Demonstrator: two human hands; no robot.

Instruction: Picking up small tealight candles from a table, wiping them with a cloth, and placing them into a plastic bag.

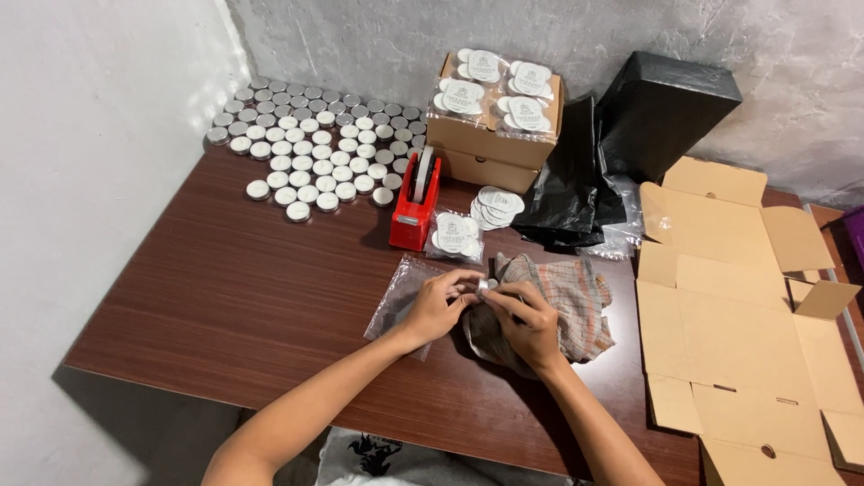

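Forearms: both are reaching up from the bottom edge of the view, meeting over the middle of the bench [225,297].
Left hand [438,304]: fingers are curling round a small silver tin [487,285], pinching it from the left side; not released, grasping the tin.
Right hand [529,322]: closing on the same tin from the right and pressing a fold of the checked cloth [576,306] against it; the hand is lying on the cloth.
Tin position: held between both sets of fingertips, just above the cloth, beside the clear plastic bag [396,301] lying flat under the left wrist.
Step, as judged: looks like wiping or polishing the tin with the cloth.
Doing it well: the left hand should be steadying the tin by its rim while the right is turning the cloth round the wall and lid, keeping bare fingertips off cleaned metal.
Watch: the tin is small and smooth; a loose pinch could let it slip onto the cloth.
Tin stock [310,144]: many round tins are standing in rows at the far left corner, well apart from the hands.
Tape dispenser [416,200]: red, upright, between the rows and the hands.
Label packs [456,236]: bagged round white labels near the dispenser; more lying on a brown carton [490,144].
Flat cardboard [747,315]: unfolded box at the right.
Black bags [576,180]: heaped against the wall.
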